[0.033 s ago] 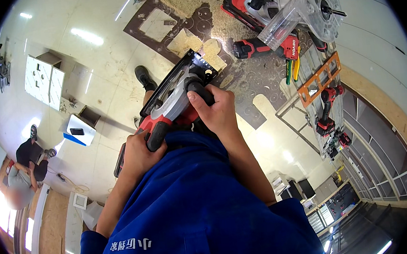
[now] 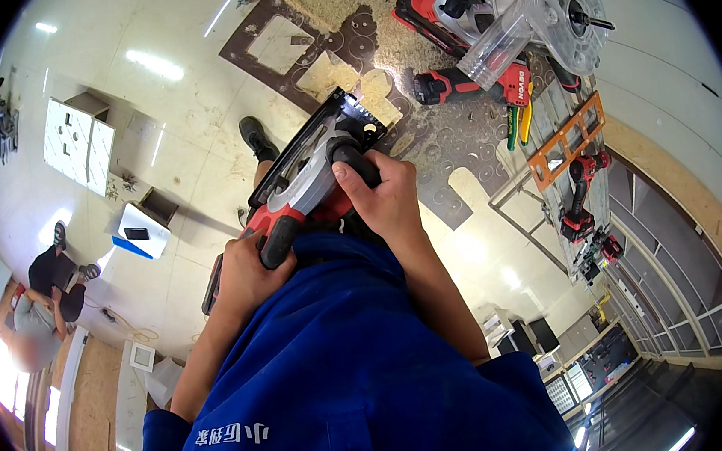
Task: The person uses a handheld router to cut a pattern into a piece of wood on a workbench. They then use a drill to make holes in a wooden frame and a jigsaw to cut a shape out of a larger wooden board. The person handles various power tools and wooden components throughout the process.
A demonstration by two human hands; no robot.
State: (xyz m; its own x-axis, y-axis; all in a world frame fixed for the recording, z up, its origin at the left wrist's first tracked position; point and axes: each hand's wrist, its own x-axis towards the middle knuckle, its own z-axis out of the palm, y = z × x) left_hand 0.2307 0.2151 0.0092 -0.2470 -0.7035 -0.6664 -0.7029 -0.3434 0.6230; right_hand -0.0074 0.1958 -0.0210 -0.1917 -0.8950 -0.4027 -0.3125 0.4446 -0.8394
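Circular saw, as it appears to be [image 2: 311, 197] — red, grey and black — is held aslant in front of the person's waist, its black base plate [image 2: 286, 157] facing outward. It looks heavy and stiff, probably nose-heavy, so two holds suit it better than one. From the left, the tail end runs past the left hand [image 2: 249, 276], which is wrapped round the rear of the tool by its rear grip [image 2: 281, 239], though its fingers are partly hidden. That grip looks like firm, rubbery plastic, not slippery unless dusty. The housing in the middle should be hard and smoother, a poorer place to hold; I cannot make out the blade, and the thin edge of the base plate seems best left alone. Farther right, the right hand [image 2: 388, 195] grasps the front handle [image 2: 353, 159], thumb laid on it. As for writing, again from the left: the blue shirt [image 2: 325, 349] carries white characters and a house-like emblem, both upside down; marks on the saw's housing are too small to read; and the red drill [image 2: 510, 83] on the sawdust-strewn bench [image 2: 462, 135] bears plain white lettering — legible, running along its body.
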